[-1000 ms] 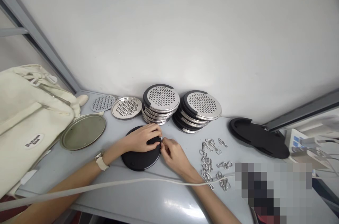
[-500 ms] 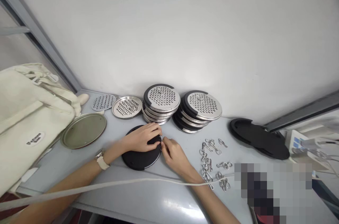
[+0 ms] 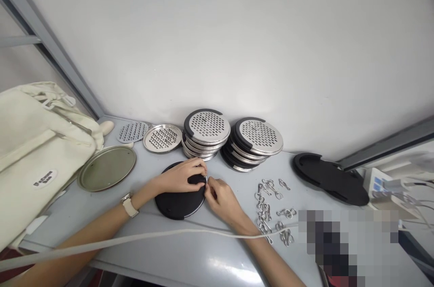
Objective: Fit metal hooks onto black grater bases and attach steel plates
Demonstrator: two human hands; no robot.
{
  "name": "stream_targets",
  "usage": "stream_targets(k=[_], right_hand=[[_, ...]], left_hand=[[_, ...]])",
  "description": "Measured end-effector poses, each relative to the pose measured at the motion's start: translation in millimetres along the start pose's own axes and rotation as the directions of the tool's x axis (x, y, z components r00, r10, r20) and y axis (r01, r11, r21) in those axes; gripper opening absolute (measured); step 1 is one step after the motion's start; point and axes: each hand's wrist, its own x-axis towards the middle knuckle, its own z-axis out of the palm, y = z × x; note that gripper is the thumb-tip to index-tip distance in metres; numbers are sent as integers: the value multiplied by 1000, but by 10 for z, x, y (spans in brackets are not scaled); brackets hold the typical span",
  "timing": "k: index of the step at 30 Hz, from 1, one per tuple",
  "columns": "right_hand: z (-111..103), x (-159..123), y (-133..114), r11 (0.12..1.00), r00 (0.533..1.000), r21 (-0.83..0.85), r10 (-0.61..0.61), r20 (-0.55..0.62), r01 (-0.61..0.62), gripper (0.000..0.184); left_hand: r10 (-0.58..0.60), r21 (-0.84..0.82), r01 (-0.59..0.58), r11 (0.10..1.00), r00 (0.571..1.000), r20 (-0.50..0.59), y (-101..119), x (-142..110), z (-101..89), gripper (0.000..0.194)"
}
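disc of matte black, silver-edged (image 3: 178,201), lay flat on the grey counter (image 3: 162,253). the left hand (image 3: 181,177) gripped it from above; the right hand (image 3: 222,197) pinched a small silver metal piece (image 3: 206,179) at its right edge. silver metal clips (image 3: 267,211) lay farther right, two stacks of round, perforated, black-rimmed silver plates (image 3: 209,126) behind.
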Motion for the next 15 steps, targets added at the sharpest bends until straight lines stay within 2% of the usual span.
stream_targets(k=[9, 15], right_hand=[[25, -12, -1, 999, 1000, 24, 30, -2, -30, 21], [1, -2, -16, 1000, 1000, 27, -15, 10, 14, 23]], left_hand=[[-34, -188, 38, 981, 999, 25, -40, -4, -12, 17], [-19, -198, 28, 980, 999, 51, -52, -7, -11, 8]])
